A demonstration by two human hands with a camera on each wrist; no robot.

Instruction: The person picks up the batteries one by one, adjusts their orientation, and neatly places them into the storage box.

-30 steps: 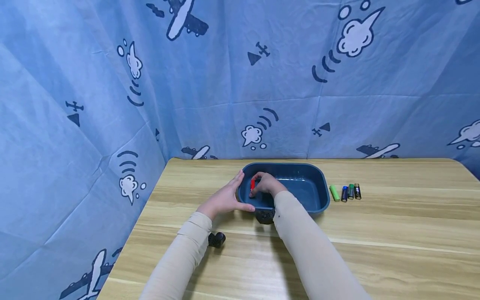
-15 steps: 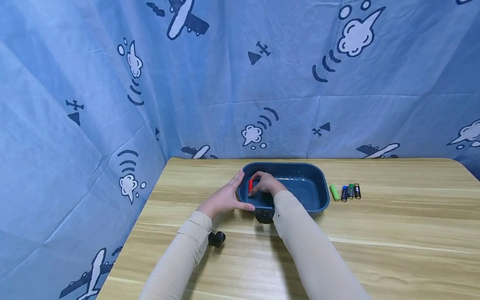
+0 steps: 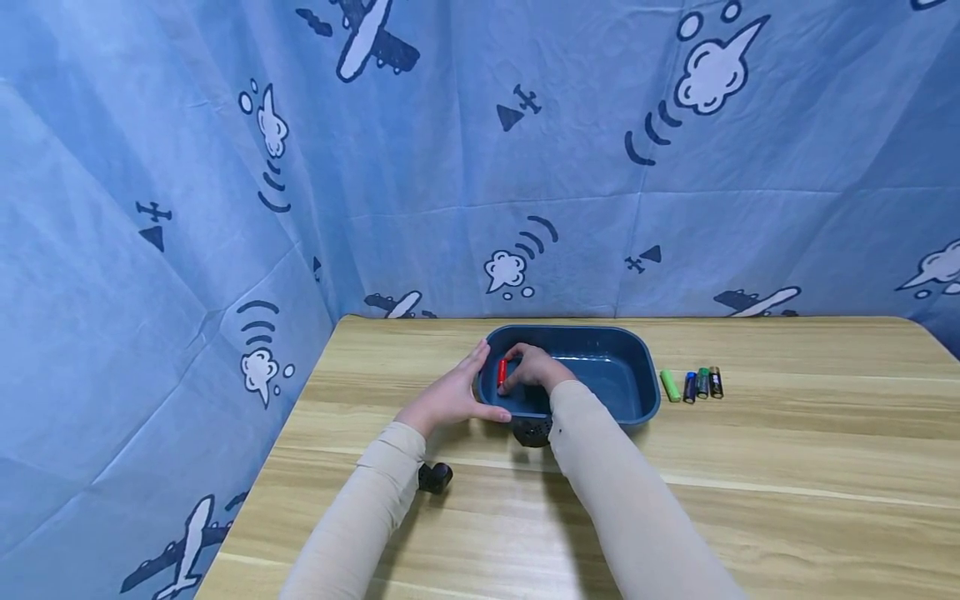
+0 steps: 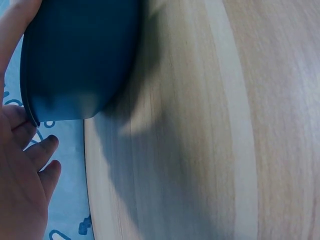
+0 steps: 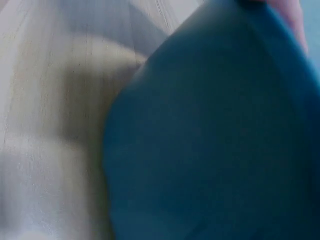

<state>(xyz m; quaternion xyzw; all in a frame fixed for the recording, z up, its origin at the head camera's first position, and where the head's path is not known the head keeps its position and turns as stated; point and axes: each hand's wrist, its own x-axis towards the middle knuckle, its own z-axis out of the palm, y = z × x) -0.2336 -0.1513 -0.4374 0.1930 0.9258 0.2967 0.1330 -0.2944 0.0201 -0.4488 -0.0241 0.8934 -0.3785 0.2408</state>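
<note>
A dark blue plastic basin (image 3: pixel 643 367) sits near the back of the table. My left hand (image 3: pixel 450 398) spreads around its left front corner, fingers along the left side and thumb against the front rim. In the left wrist view, some fingers (image 4: pixel 48 175) stay off the basin wall. My right hand (image 3: pixel 534 368) reaches into the basin's left part and pinches a red battery (image 3: pixel 502 372) by its ends, the thumb at the near end. From here I cannot tell whether the battery touches the basin floor. The right wrist view shows mostly the basin's outer wall (image 5: pixel 200 135).
Right of the basin lie several batteries: a light green one (image 3: pixel 670 386), a blue one (image 3: pixel 689 387), a dark green one (image 3: pixel 702 382) and a black one (image 3: pixel 716 382). Black wrist devices (image 3: pixel 435 478) hang under both wrists. A blue patterned curtain (image 3: pixel 555 167) closes off the table's back.
The red battery has shifted slightly left between my right fingers and shows more fully. Both hands and the basin have otherwise stayed nearly still.
</note>
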